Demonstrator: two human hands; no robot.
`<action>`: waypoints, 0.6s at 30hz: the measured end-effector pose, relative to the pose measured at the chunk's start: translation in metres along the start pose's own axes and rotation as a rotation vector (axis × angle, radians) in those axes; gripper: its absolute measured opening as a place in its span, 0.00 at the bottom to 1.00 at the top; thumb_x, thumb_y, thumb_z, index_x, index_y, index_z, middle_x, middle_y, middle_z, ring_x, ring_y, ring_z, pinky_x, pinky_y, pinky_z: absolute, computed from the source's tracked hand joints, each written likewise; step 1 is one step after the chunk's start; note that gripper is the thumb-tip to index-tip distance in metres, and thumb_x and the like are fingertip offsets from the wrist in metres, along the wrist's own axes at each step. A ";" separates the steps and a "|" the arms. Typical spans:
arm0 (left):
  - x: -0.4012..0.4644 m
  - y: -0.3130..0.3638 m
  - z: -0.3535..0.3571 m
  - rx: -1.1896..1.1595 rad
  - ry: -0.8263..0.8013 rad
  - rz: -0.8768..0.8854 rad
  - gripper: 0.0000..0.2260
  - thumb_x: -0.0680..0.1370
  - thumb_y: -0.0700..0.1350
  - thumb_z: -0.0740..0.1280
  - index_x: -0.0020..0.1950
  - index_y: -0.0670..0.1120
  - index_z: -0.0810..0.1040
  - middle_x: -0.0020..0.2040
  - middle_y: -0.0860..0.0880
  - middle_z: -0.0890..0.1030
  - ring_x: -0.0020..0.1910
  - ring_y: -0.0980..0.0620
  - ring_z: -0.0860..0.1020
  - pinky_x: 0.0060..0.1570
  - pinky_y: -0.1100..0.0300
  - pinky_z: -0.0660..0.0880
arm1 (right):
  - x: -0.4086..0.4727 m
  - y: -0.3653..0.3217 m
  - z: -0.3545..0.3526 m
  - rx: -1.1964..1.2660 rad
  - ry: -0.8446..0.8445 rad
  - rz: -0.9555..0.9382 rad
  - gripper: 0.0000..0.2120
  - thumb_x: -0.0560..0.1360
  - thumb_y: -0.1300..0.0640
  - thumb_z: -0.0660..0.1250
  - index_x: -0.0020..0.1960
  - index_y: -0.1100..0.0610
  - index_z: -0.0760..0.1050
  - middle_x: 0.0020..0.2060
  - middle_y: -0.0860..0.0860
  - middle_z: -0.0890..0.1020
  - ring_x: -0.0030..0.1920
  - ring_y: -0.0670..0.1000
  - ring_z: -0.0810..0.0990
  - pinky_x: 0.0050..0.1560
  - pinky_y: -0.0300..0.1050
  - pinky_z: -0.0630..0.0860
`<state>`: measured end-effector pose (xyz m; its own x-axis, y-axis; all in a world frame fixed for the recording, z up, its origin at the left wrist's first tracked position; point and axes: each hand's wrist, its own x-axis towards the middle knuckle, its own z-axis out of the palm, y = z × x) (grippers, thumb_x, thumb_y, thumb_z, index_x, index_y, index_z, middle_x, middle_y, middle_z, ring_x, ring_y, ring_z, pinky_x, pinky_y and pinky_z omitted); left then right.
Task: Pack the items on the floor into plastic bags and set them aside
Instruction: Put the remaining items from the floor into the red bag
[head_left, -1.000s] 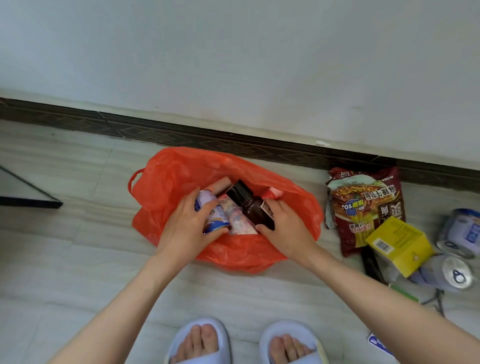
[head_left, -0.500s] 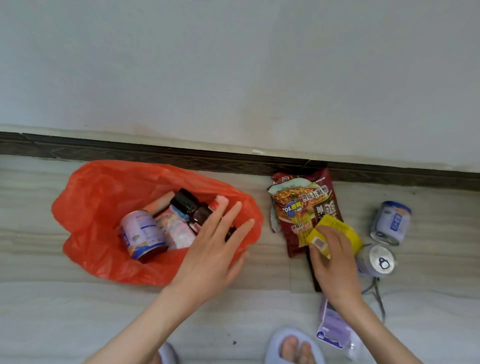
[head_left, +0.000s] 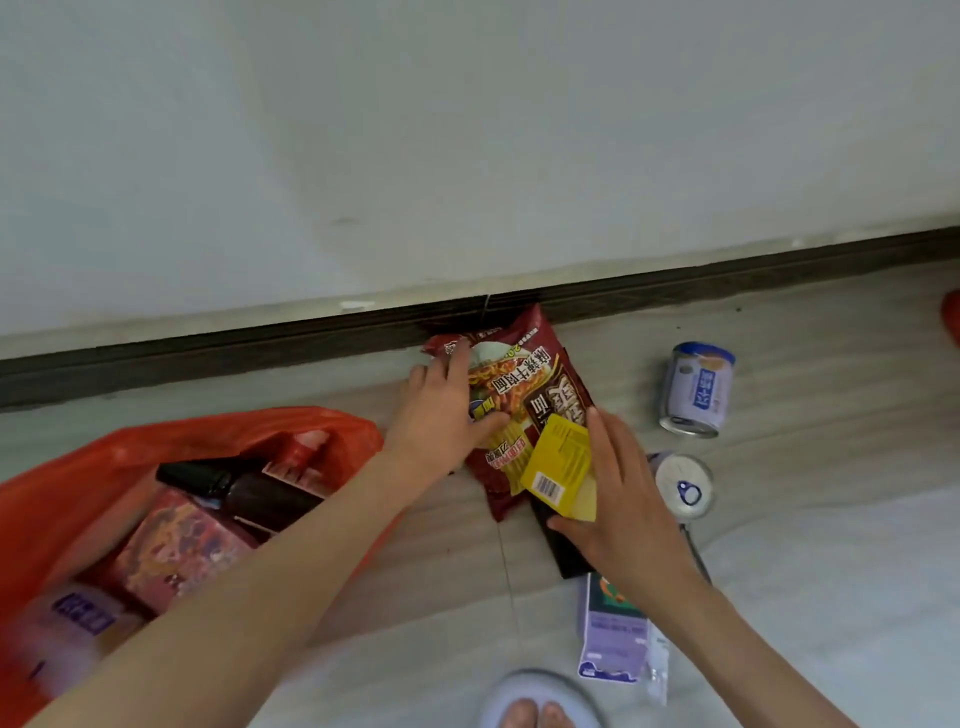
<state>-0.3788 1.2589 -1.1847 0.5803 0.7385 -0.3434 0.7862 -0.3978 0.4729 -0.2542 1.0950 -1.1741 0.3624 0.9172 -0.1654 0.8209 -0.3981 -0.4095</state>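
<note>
Reaching from the orange bag (head_left: 78, 499) nearby: my right hand (head_left: 623, 499) pinches the yellow box (head_left: 558, 467), my left hand (head_left: 441, 415) lies spread on the noodle packet (head_left: 524, 395) by the baseboard (head_left: 208, 348). I'd lift both together, keeping them flat.

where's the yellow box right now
In the head view, the yellow box is right of centre, lying on the lower end of the red noodle packet, with the right hand against its right side.
</note>
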 end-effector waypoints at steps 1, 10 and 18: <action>0.003 0.002 0.002 0.001 0.017 -0.023 0.40 0.71 0.59 0.67 0.75 0.45 0.51 0.69 0.41 0.65 0.66 0.42 0.62 0.63 0.51 0.61 | 0.000 0.000 -0.002 0.003 -0.004 -0.005 0.52 0.61 0.53 0.78 0.74 0.53 0.47 0.71 0.58 0.62 0.70 0.60 0.63 0.62 0.56 0.69; -0.018 0.015 0.006 -0.238 0.171 0.039 0.22 0.70 0.46 0.72 0.62 0.43 0.73 0.57 0.43 0.76 0.58 0.44 0.72 0.58 0.49 0.69 | 0.000 0.000 -0.012 0.136 0.004 0.036 0.42 0.62 0.48 0.74 0.69 0.61 0.61 0.63 0.55 0.72 0.63 0.52 0.68 0.61 0.44 0.66; -0.055 0.021 -0.039 -0.365 0.368 0.089 0.12 0.74 0.40 0.68 0.57 0.43 0.77 0.53 0.47 0.81 0.51 0.49 0.78 0.45 0.69 0.67 | -0.008 -0.048 -0.047 0.340 0.126 0.114 0.47 0.62 0.39 0.70 0.73 0.51 0.52 0.64 0.48 0.65 0.62 0.42 0.62 0.59 0.39 0.60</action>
<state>-0.4027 1.2313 -1.1241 0.4765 0.8791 -0.0122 0.5741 -0.3006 0.7616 -0.2754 1.1060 -1.1106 0.5119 0.8500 -0.1243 0.5864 -0.4515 -0.6725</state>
